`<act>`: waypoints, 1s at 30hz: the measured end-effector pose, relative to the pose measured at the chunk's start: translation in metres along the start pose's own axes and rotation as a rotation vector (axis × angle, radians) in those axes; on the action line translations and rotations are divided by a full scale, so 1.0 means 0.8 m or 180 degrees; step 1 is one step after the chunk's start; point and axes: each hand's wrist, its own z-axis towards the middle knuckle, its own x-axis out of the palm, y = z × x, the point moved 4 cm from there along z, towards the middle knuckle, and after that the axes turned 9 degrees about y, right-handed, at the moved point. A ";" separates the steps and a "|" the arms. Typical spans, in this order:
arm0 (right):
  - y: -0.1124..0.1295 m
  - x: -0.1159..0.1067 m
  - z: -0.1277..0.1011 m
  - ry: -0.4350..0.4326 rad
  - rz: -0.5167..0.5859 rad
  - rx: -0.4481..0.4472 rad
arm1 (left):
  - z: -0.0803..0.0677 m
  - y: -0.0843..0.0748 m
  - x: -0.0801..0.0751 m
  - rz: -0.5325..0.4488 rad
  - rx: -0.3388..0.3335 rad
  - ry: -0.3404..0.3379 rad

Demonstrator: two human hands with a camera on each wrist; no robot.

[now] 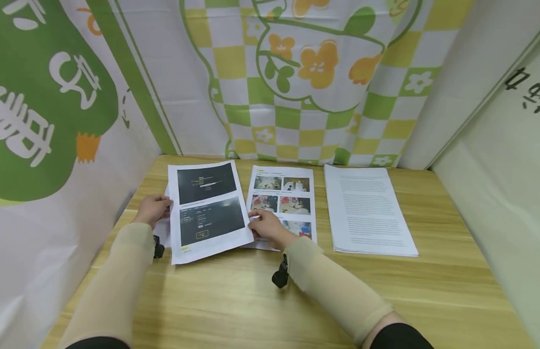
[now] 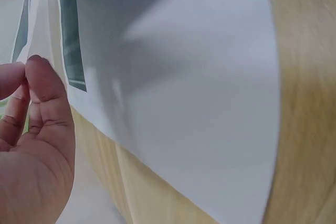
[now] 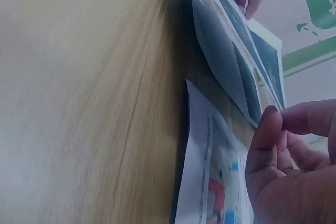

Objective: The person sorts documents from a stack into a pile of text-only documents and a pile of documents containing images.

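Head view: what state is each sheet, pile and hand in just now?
Dark-screenshot sheet: raised off the table, held at both side edges.
Photo sheet: flat on the table.
Text pile: flat, untouched.
Left hand: grips the dark sheet's left edge.
Right hand: pinches its right edge, over the photo sheet.

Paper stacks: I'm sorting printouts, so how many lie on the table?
3: dark-screenshot stack at left, held by both hands; colour-photo stack in the middle; text stack at right. More sheets may lie hidden beneath each.
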 end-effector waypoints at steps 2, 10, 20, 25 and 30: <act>-0.001 -0.003 -0.002 -0.0030 -0.0020 -0.0003 | 0.001 -0.004 0.003 -0.0020 0.0026 0.0013; -0.009 -0.016 -0.006 -0.0169 -0.0035 -0.0041 | 0.003 -0.021 0.016 0.0008 0.0192 0.0007; -0.016 -0.047 -0.018 -0.0326 -0.0053 -0.0078 | 0.009 -0.046 0.042 -0.0057 0.0357 0.0062; -0.016 -0.064 -0.028 -0.0435 -0.0261 -0.0176 | 0.016 -0.054 0.058 -0.0159 0.0405 0.0130; -0.019 -0.077 -0.039 -0.0551 -0.0303 -0.0175 | 0.021 -0.064 0.077 -0.0199 0.0461 0.0205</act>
